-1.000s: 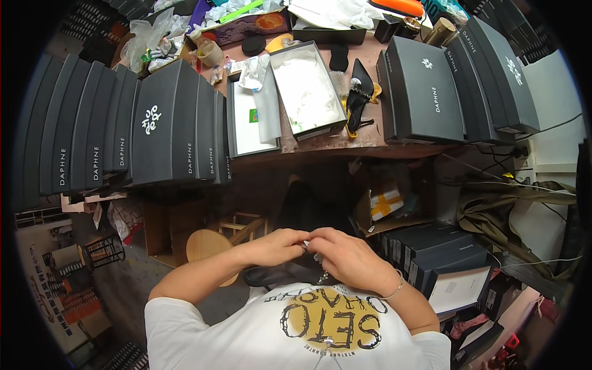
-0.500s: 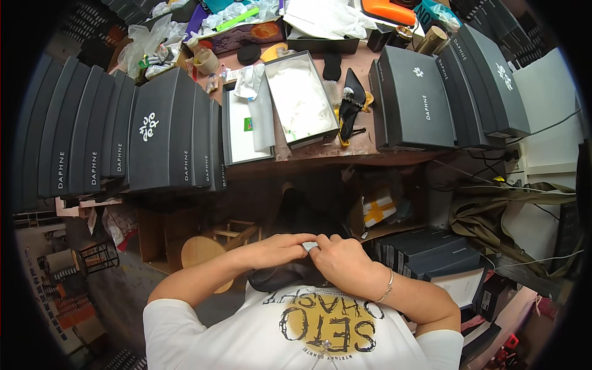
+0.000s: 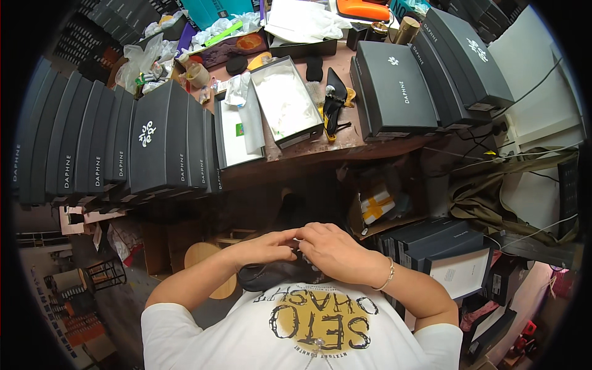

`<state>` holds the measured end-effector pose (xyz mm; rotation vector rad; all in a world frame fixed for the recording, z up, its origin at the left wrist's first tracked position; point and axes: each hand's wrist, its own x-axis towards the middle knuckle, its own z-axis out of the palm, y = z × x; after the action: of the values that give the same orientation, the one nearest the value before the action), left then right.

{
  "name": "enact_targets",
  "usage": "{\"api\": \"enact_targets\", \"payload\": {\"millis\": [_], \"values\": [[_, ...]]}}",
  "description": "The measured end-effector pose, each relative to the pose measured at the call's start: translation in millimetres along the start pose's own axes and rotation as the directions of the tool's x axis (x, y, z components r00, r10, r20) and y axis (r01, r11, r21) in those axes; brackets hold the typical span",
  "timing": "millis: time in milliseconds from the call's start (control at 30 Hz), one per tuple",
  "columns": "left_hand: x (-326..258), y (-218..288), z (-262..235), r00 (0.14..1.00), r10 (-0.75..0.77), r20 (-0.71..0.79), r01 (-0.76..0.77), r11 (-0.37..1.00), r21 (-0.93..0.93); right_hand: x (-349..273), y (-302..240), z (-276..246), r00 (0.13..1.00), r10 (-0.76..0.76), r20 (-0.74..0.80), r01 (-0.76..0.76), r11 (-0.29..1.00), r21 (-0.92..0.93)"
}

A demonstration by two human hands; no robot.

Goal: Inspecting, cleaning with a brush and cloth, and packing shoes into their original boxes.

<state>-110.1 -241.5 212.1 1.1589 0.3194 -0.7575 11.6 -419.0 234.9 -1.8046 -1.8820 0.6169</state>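
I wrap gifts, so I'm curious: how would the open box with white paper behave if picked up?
The open box would probably stay stiff, given its straight walls. It may be light, since mostly crumpled white paper shows inside. That paper could spill if tipped, as no lid covers it.

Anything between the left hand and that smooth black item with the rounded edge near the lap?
Nothing visible: the left hand shows just above the black item in the picture; whether they touch is unclear.
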Motion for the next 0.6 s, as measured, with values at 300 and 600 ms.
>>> {"api": "enact_targets", "payload": {"millis": [300,600], "values": [[-5.3,7.2,13.5,0.998,-0.045,0.045,0.045,0.999,0.008,-27.3,1.6,7.0,0.701,0.603,-0.380,0.318,0.213,0.924],[13.3,-2.2,4.1,0.995,-0.089,0.038,0.080,0.979,0.186,-59.8,23.6,39.1,0.593,0.777,-0.210,-0.069,0.309,0.949]]}}
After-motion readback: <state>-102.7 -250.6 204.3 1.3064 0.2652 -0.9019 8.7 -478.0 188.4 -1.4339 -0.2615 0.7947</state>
